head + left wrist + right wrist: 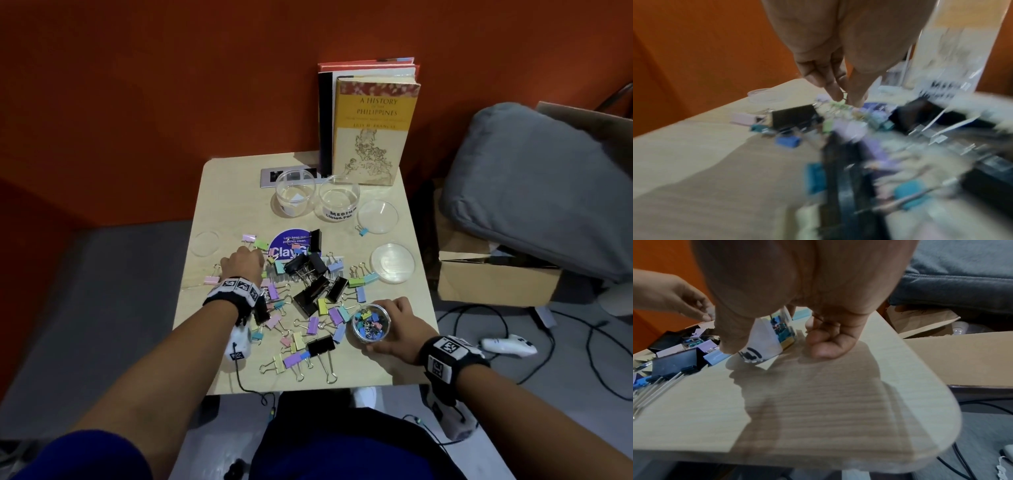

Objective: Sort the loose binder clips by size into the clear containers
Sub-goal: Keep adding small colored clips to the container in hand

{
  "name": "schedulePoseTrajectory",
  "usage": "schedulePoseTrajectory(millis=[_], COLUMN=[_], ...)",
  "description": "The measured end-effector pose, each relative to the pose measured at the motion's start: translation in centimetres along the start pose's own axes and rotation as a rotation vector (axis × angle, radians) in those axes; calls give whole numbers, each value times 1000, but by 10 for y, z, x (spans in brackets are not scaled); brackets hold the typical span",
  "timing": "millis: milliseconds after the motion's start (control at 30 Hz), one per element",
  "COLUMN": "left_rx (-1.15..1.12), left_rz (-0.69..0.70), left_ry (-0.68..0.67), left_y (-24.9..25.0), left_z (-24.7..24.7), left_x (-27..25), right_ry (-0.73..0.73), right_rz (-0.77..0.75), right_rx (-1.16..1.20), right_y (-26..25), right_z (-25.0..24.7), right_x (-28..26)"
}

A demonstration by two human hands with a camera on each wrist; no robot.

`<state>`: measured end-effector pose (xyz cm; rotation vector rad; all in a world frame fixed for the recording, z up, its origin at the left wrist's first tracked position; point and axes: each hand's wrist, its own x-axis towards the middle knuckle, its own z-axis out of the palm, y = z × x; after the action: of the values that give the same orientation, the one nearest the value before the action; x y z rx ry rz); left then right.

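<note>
Loose binder clips cover the middle of the small table point(394, 363): big black ones point(310, 296) and smaller pastel ones point(335, 315). My left hand point(258, 255) reaches to the pile's far left, and its thumb and forefinger point(833, 92) pinch a small green clip point(838, 104); that view is motion-blurred. My right hand point(382, 325) grips a clear container point(368, 325) of several small coloured clips, standing near the front right edge, also the labelled container point(766, 340) in the right wrist view. Two empty clear containers point(295, 193) point(339, 197) stand at the back.
Clear lids lie at the right point(392, 262), back right point(377, 212) and left edge point(205, 243). Books point(371, 130) stand against the orange wall. A round blue sticker point(291, 243) lies under the pile. A cardboard box point(493, 281) and grey cushion point(534, 185) sit right of the table.
</note>
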<state>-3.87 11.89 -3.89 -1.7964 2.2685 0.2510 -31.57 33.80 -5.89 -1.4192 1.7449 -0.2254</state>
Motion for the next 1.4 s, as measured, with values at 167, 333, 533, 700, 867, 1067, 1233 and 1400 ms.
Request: schedulePoseTrajectory(millis=[167, 333, 533, 700, 867, 1067, 1233, 1400], left_rx=[-379, -487, -529, -519, -551, -532, -421, -239], left_rz=[118, 424, 645, 681, 556, 156, -22, -2], left_ry=[82, -66, -274, -299, -91, 57, 50, -58], left_y=[21, 84, 131, 140, 118, 66, 34, 18], left_z=[-20, -29, -9, -1, -5, -13, -10, 2], left_x=[-15, -58, -99, -102, -83, -28, 12, 24], right_ry=[0, 10, 9, 23, 20, 24, 24, 34], right_rz=[-11, -10, 8, 27, 9, 6, -4, -8], right_rx=[4, -9, -13, -22, 9, 11, 16, -7], right_y=[-1, 0, 0, 1, 4, 6, 7, 9], right_z=[0, 0, 3, 4, 5, 5, 5, 7], right_x=[-1, -2, 0, 0, 2, 3, 4, 6])
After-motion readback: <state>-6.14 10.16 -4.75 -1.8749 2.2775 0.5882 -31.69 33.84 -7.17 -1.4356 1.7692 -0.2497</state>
